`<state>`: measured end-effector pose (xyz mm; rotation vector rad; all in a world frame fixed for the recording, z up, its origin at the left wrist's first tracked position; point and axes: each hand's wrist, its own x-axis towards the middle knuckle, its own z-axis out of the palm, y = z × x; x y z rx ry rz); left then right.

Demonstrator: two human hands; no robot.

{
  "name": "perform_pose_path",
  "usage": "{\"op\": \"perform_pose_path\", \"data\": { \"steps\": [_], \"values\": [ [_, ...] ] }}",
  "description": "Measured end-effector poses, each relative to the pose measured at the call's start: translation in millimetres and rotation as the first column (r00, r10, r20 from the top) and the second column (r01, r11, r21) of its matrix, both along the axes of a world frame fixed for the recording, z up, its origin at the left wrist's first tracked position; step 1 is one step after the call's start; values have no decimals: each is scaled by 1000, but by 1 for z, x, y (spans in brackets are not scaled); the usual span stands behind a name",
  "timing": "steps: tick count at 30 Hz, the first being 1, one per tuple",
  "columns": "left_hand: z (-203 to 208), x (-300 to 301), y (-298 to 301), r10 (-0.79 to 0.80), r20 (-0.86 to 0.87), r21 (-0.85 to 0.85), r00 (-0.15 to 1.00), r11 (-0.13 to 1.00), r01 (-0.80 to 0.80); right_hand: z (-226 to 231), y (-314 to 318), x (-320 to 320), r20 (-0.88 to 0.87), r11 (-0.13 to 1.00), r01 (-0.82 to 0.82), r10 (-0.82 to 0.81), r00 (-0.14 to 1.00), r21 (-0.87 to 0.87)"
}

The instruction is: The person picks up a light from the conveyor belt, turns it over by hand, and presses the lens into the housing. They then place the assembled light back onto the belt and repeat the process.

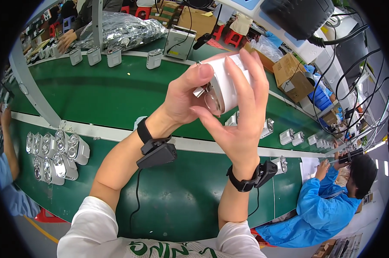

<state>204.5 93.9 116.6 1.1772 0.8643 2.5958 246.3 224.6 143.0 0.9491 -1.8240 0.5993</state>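
Observation:
Raised above the green bench, a white rounded device with a silver face and a clear round part (229, 84) is held between both hands. My left hand (180, 92) grips its left side, with the thumb against the silver face near a small metal piece. My right hand (244, 118) wraps its right side, fingers over the white casing and thumb below. What the left fingers do behind the device is hidden. Similar white devices with silver ends (66, 165) stand grouped on the bench to my left. Another single white device (281, 165) is by my right wrist.
Beyond a pale rail runs a green conveyor surface (86, 92) carrying more white devices (114, 57). A metal post (33, 81) rises at left. A black adapter (297, 19) and cables hang upper right. A person in a blue jacket (319, 202) sits at right; another person's arm (8, 142) is at left.

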Motion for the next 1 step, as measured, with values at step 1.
{"op": "perform_pose_path", "data": {
  "steps": [1],
  "values": [
    [2, 2, 1, 10, -1, 1, 1000, 1000, -10, 0, 0, 0, 10, 999, -36, 37, 999, -18]
  ]
}}
